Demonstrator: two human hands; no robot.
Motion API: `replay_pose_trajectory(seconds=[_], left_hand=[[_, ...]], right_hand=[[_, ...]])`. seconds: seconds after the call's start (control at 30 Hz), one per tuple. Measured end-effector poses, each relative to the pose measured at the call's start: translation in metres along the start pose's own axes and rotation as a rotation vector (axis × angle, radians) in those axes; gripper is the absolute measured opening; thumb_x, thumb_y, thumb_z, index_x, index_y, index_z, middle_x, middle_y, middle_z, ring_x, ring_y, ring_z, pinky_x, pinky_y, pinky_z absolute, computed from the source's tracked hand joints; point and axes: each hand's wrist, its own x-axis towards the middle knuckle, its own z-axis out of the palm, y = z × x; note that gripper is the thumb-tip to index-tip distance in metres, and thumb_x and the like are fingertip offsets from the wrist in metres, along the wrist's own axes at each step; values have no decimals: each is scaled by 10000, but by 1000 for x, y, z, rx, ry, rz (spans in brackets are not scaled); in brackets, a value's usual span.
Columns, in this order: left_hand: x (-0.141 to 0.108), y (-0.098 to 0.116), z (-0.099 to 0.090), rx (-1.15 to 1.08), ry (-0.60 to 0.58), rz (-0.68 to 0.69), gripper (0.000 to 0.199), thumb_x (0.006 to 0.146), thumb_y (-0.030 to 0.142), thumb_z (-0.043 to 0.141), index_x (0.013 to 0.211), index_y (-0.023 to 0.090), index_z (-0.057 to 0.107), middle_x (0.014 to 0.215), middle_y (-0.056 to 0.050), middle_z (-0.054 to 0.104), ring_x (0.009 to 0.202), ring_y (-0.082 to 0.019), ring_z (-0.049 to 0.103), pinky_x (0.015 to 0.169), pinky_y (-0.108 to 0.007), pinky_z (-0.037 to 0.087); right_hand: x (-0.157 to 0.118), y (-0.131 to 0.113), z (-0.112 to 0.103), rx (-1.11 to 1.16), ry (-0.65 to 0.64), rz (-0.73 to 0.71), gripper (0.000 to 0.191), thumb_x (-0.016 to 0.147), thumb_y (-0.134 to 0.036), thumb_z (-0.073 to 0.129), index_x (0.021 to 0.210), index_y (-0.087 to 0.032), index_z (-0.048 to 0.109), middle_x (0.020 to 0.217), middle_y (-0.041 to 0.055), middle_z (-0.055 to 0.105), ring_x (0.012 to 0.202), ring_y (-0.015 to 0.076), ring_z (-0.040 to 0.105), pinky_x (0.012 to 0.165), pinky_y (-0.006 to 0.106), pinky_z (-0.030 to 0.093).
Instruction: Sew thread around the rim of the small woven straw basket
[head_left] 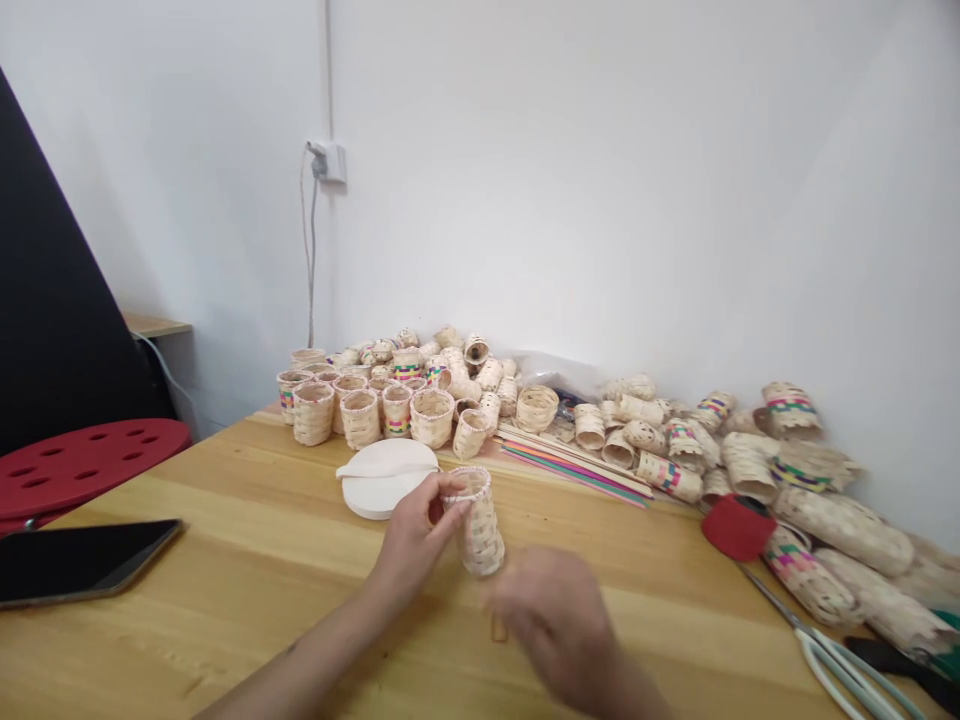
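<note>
A small woven bamboo-strip basket (481, 530) stands tilted above the wooden table, pale all over with a pinkish stitched edge around its mouth. My left hand (420, 525) pinches that rim between thumb and fingers, on the basket's left side. To the right of the basket and nearer me is my right hand (551, 615), curled closed and smeared by motion; whatever its fingers hold cannot be made out. Just behind my left hand lies a flat round roll of white tape (379, 490), with a loose end across its top.
Several finished-looking baskets (360, 420) stand at the back left, before a heap of others. Coloured strips (577, 470) lie behind my hands. On the right are more woven pieces (840, 520), a red pad (739, 527) and scissors (817, 640). A tablet (82, 560) lies left.
</note>
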Motion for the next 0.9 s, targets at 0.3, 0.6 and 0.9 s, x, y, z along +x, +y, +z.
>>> replay_pose_trajectory(seconds=[0.3, 0.6, 0.9], left_hand=[[-5, 15, -1, 26, -311, 76, 148, 833, 259, 525, 852, 159, 632, 739, -18, 632, 660, -154, 557, 639, -249, 424], [-3, 21, -9, 58, -380, 210, 166, 866, 245, 521, 857, 171, 669, 755, -23, 637, 637, -138, 520, 576, -223, 371], [-2, 31, -16, 31, -464, 327, 136, 878, 200, 533, 818, 173, 652, 797, -20, 640, 771, -148, 563, 721, -235, 406]], right_hand=[[7, 64, -42, -80, 541, 753, 364, 895, -364, 500, 1188, -150, 537, 562, -77, 345, 483, 118, 375, 484, 226, 334], [5, 42, -22, 60, 172, 401, 122, 948, -233, 453, 993, -207, 562, 816, 17, 645, 718, 154, 614, 657, 255, 467], [13, 38, -22, 92, 37, 97, 164, 933, -129, 487, 919, -183, 641, 847, 61, 628, 788, 180, 554, 685, 301, 447]])
